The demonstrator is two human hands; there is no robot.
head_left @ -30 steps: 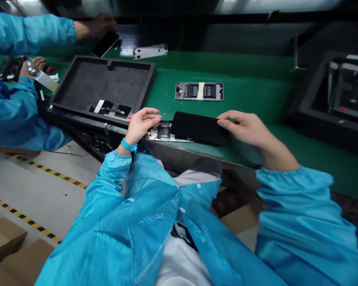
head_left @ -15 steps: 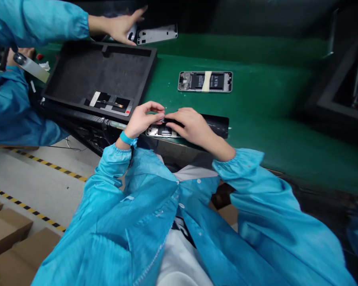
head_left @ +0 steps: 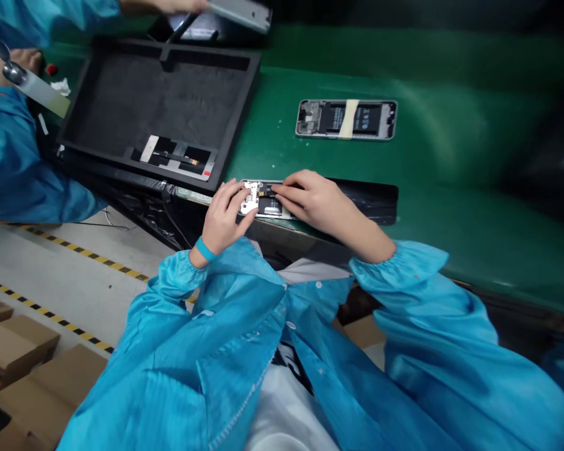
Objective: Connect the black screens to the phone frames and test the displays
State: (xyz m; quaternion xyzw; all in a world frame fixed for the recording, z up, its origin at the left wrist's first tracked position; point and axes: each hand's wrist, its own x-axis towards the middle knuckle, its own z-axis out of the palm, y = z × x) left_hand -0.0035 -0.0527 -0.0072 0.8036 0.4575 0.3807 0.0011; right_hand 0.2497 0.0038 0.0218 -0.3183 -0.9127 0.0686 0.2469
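Observation:
An opened smartphone frame (head_left: 261, 199) with its circuit board showing lies at the bench edge, and a white bracket sits at its left end. My left hand (head_left: 224, 218) grips that end, and the fingertips of my right hand (head_left: 316, 205) press on the board. A black screen panel (head_left: 367, 200) lies flat just to the right, partly under my right wrist. Whether a cable joins it to the frame is hidden. Beyond my hands lies a second opened phone (head_left: 346, 119), with a strip of pale tape across its battery.
A black foam tray (head_left: 155, 100) holding a phone part (head_left: 176, 158) stands left on the green bench mat (head_left: 451, 125). A co-worker's hand (head_left: 169, 5) lifts a silver phone frame (head_left: 239, 12) at the top; another hand (head_left: 19, 62) works at far left. Cardboard boxes (head_left: 23, 394) sit on the floor.
My left hand has moved from the frame's edge onto its white bracket end. The black panel now lies clear to the right of the frame. The co-worker's hand has raised the silver frame.

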